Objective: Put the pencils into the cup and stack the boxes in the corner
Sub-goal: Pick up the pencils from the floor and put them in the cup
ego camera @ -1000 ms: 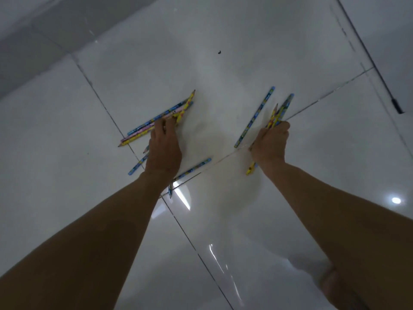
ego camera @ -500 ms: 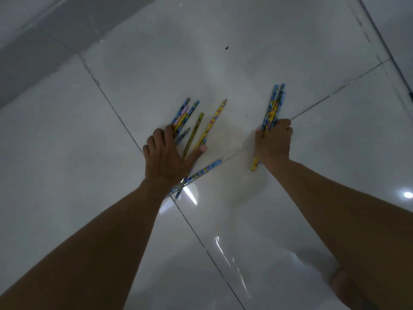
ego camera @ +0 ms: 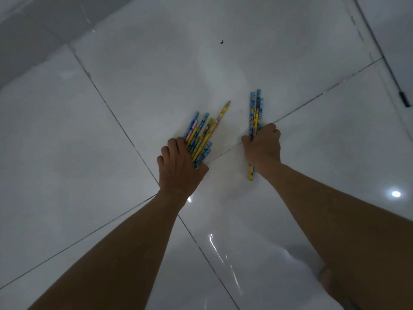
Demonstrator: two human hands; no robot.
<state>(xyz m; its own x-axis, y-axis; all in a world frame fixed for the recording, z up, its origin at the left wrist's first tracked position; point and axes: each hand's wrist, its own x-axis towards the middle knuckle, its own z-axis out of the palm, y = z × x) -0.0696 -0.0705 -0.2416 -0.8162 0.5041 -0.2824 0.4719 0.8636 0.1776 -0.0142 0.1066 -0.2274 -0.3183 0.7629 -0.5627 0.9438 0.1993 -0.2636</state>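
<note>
Several patterned blue, yellow and pink pencils lie on the glossy white tiled floor in two bundles. My left hand [ego camera: 178, 166] closes around the left bundle of pencils [ego camera: 202, 133], whose tips fan up and to the right; one long yellow pencil sticks out furthest. My right hand [ego camera: 262, 145] is shut on the right bundle of pencils [ego camera: 256, 110], which points almost straight up, with its lower ends poking out below my wrist. No cup and no boxes are in view.
The white tiled floor [ego camera: 111, 153] has dark grout lines crossing under my arms. A grey wall base [ego camera: 29, 41] runs along the upper left. A small dark speck [ego camera: 222, 42] lies further up. My foot [ego camera: 328, 285] shows at the lower right.
The scattered pencils on the left have been swept together into one bundle under my left hand, which has closed. The right bundle has turned more upright in my right hand.
</note>
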